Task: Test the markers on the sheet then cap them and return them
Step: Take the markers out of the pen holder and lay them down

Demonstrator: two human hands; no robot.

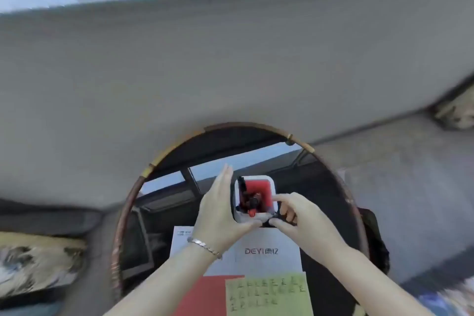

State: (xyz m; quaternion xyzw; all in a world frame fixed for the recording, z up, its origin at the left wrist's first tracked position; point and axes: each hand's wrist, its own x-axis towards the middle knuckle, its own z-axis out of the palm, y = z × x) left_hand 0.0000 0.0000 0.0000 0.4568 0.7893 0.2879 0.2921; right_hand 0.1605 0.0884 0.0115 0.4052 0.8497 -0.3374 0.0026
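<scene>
White holder (272, 183) cupped left, pinched right

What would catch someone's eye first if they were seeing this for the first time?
The red and white holder with markers standing in it sits mid-way across the round table, framed by both hands. The left hand lies flat against its left side, while the right hand pinches what looks like a dark marker at its near right corner. Nearest the camera lies a yellow-green sheet covered in test marks.

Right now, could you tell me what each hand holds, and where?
Left hand braces the holder's left side; right hand pinches a dark object at its near-right corner.
</scene>
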